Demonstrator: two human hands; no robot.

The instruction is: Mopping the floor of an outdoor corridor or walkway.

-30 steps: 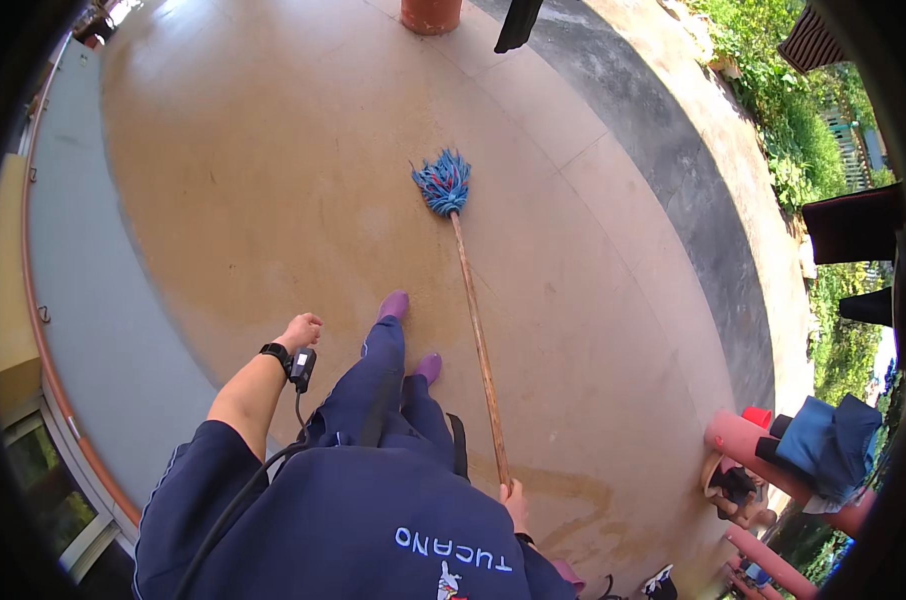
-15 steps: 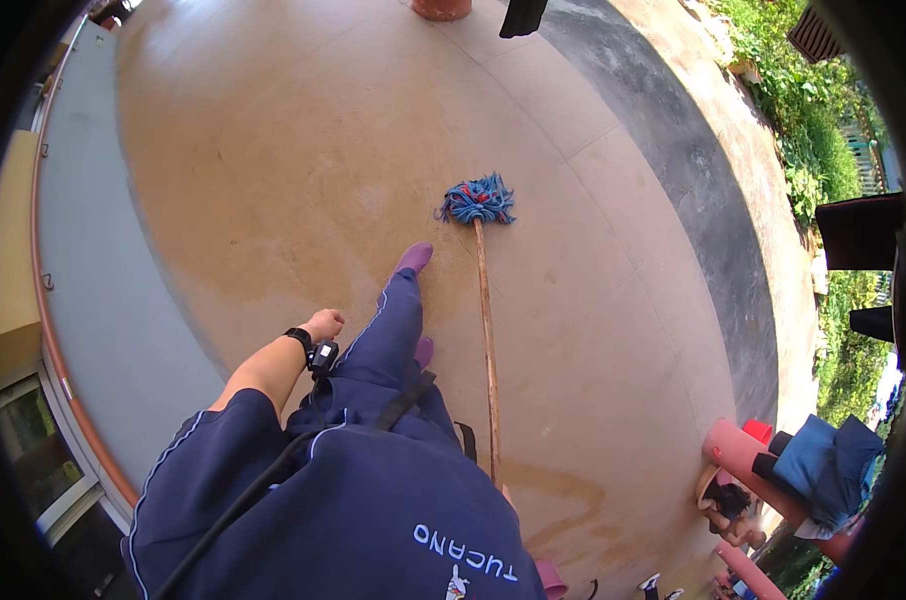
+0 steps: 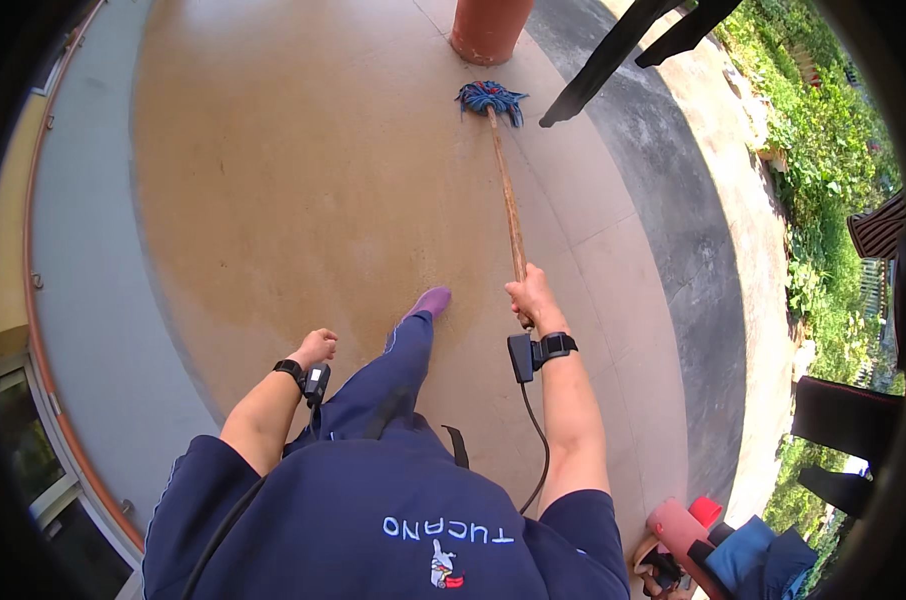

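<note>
Out ahead on the floor lies a mop head (image 3: pixel 492 98) of blue strands with some red, just in front of a round reddish column. Its wooden handle (image 3: pixel 510 205) slants back toward me. My right hand (image 3: pixel 536 298) is closed around the near end of that handle, arm stretched forward, a black band and small box on the wrist. My left hand (image 3: pixel 318 346) hangs beside my leg with fingers loosely curled in, and nothing shows in it. It also wears a black band and box.
The smooth tan floor (image 3: pixel 303 180) has damp-looking patches. A reddish column (image 3: pixel 490 30) rises at the top. Black fabric strips (image 3: pixel 613 65) hang nearby. Along the left runs a grey wall (image 3: pixel 98 200) with a pipe. Greenery (image 3: pixel 823 160) lies right; another column (image 3: pixel 678 530) stands lower right.
The mop head has moved forward, up to near the column. My right hand, mostly hidden low by my body before, now reaches out ahead on the handle. My view has shifted too.
</note>
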